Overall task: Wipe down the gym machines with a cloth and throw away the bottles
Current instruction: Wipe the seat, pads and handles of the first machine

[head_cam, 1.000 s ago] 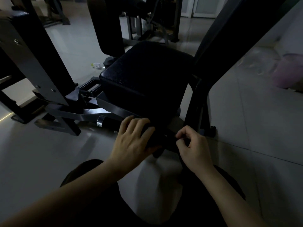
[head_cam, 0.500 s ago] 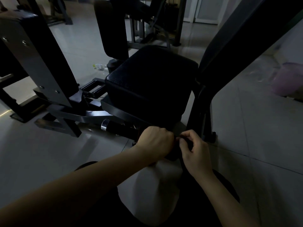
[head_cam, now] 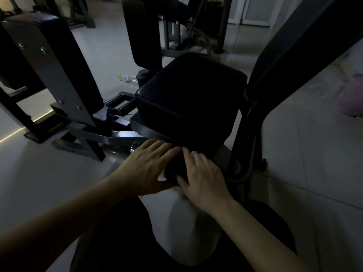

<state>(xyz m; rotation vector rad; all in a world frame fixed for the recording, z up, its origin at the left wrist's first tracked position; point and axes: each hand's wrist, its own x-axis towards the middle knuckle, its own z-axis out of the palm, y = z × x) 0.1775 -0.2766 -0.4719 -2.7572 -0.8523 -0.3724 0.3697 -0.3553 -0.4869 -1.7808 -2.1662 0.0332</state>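
Both hands flat on a dark cloth at the seat's front edge.
The left hand (head_cam: 149, 165) and right hand (head_cam: 200, 173), fingers straight and slightly spread, rest on the cloth (head_cam: 172, 167) just below the front edge of the black seat (head_cam: 188, 95). A clear bottle (head_cam: 127, 78) lies on the floor (head_cam: 39, 183) beyond the seat's far left corner. A slanted machine frame (head_cam: 59, 75) stands left of the seat.

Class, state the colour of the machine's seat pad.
Black; the seat pad shows best in head view.
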